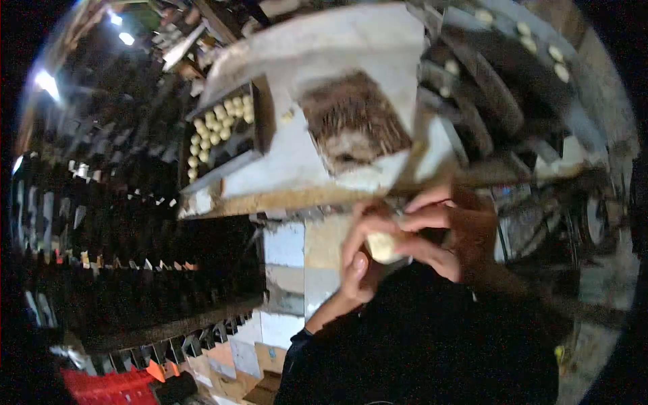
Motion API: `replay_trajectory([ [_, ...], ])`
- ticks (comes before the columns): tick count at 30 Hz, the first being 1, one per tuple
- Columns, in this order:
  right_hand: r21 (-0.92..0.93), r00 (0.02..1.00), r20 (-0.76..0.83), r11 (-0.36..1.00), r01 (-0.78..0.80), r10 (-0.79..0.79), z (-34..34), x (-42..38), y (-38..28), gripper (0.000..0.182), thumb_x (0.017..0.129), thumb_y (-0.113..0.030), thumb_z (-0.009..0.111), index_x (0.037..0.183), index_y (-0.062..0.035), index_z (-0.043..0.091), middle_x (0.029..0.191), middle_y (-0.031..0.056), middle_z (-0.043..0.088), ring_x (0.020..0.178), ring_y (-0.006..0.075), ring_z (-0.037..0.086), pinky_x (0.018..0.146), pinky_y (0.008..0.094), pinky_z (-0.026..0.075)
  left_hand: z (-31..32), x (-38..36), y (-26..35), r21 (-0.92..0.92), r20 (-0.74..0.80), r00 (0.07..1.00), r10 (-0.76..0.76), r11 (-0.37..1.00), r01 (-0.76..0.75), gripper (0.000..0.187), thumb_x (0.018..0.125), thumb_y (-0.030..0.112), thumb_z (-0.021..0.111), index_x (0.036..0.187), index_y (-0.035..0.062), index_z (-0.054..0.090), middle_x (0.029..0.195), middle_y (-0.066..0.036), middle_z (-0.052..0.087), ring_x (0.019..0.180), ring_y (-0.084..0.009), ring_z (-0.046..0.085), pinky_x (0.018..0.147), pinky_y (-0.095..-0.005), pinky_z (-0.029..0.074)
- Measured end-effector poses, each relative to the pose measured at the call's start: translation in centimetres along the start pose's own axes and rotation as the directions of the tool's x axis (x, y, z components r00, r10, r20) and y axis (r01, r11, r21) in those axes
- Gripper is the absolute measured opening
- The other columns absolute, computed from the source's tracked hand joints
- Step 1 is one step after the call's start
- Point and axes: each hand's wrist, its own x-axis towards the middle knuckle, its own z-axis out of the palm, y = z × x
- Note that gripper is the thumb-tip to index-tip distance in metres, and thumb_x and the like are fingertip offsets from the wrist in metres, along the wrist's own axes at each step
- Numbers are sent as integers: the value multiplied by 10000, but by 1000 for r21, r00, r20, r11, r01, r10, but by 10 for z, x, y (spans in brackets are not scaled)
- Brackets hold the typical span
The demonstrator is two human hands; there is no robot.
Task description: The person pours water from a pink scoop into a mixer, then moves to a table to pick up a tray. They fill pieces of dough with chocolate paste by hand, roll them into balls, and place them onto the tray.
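A pale, smooth lump [382, 248] that looks like dough is held between both hands, close to the black-clothed body and below the worktable's front edge. My left hand [363, 253] curls around the lump's left side. From the right, my right hand [442, 229] presses its fingers against the lump. Beyond the hands, a brown, rough-textured mat or board [354, 121] lies on the white worktable [277, 169]. Small pale crumbs [288, 116] sit to its left.
At the table's left stands a dark tray [233, 164] with several pale balls [223, 125] in rows. On the right are dark curved objects [482, 84] with several pale pieces [528, 44] beyond. A red object [108, 388] is at bottom left.
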Motion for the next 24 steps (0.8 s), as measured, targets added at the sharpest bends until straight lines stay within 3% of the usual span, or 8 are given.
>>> replay_trajectory([
  [2,245,925,64,892,-379,376,-43,-7,1,413,648,-165,835,982,-49,622,906,65,605,716,111,567,609,270,453,40,24,-28,1,33,987,159,987,-159,496,959,465,417,944,20,634,1075,-140,535,1025,-216,438,882,-361,378],
  [5,109,983,54,978,-179,174,-89,-28,38,365,714,-137,778,1017,-23,611,897,76,607,724,147,581,617,283,464,84,69,-44,273,374,856,357,839,-470,414,988,372,415,900,44,652,1075,-137,470,981,-225,446,830,-360,394],
  [9,-263,997,-76,965,2,-23,-131,-29,35,313,765,-120,723,1028,4,606,910,116,639,822,209,635,669,311,501,139,95,-76,296,184,820,541,765,-571,351,848,231,691,1095,37,535,1089,-164,418,911,-249,478,783,-338,408],
  [12,-133,940,-300,983,126,-161,-143,-57,77,234,832,-135,657,1011,10,617,1001,165,651,917,233,648,715,334,520,184,104,-93,219,-14,843,537,825,-522,628,722,307,812,1185,24,496,1078,-146,448,936,-228,470,785,-330,402],
  [15,204,884,-424,930,304,-196,-154,-50,105,208,870,-159,613,979,18,618,966,166,647,852,194,632,689,313,508,192,132,-80,296,300,909,291,877,-379,853,599,381,875,1256,7,480,1069,-127,499,901,-188,525,764,-315,417],
  [17,315,950,-293,928,200,-105,-164,-25,107,202,890,-166,575,947,24,611,936,162,637,821,158,604,688,293,492,202,162,-83,245,416,840,349,846,-473,506,651,314,839,991,14,616,941,-103,581,844,-192,560,708,-314,415],
  [22,-181,978,-206,982,-57,19,-192,-24,124,173,875,-116,533,965,20,593,996,163,616,861,256,612,760,343,502,202,195,-112,417,200,872,448,766,-489,245,766,145,744,615,66,568,581,-87,532,533,-229,516,514,-349,394],
  [24,-376,999,-47,927,-3,-16,-219,13,97,215,842,-26,555,1049,29,566,1058,190,581,911,334,607,790,399,514,204,207,-98,750,295,949,109,589,-301,294,759,164,740,615,21,527,570,-84,498,502,-224,528,464,-330,380],
])
